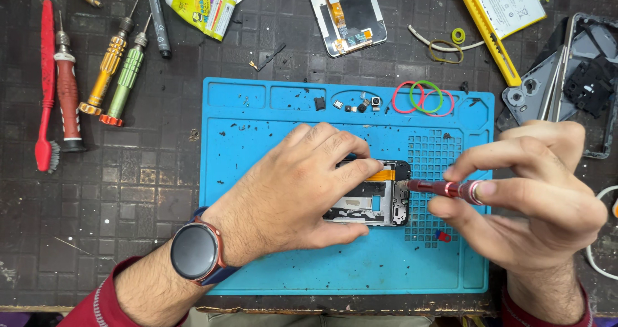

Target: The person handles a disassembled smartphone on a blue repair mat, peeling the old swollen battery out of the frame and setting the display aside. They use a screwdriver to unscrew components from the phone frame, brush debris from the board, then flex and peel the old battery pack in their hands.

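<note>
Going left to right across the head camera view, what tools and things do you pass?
Red brush → red screwdriver → yellow screwdriver → green screwdriver → left hand → opened phone → right hand with its dark red screwdriver.

1. The phone [376,198] lies on the mat [270,269] — left hand [290,192] on it, right hand [534,198] just right.
2. Small parts [351,103] sit along the mat's far edge.
3. Screwdrivers [109,69] lie left of the mat — well apart.

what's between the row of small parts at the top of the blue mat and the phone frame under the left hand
In the head view, only bare blue mat with dark specks lies between the small parts and the phone frame, until the left hand covers it.
</note>
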A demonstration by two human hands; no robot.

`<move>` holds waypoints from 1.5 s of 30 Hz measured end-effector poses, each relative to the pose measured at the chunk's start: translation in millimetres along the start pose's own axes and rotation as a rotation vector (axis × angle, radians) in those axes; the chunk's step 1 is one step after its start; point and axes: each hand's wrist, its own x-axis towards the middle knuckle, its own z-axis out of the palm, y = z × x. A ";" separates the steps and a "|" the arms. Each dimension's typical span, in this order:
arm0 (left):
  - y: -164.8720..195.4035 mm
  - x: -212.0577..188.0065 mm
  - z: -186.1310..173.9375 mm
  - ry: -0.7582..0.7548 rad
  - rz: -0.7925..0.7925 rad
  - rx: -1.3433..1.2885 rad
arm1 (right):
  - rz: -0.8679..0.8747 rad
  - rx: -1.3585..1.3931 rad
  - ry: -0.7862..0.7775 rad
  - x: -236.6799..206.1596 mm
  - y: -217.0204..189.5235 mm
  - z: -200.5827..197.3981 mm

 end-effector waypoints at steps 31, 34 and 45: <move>-0.5 -0.6 -0.1 -0.006 0.002 -0.018 | 0.005 -0.014 -0.020 2.3 -2.9 -3.2; -0.3 0.1 -0.3 -0.014 -0.008 -0.012 | 0.014 0.024 -0.036 5.3 -4.2 -4.0; 0.0 -0.6 0.4 -0.008 -0.002 -0.004 | 0.054 0.003 -0.008 -4.0 -4.5 -1.9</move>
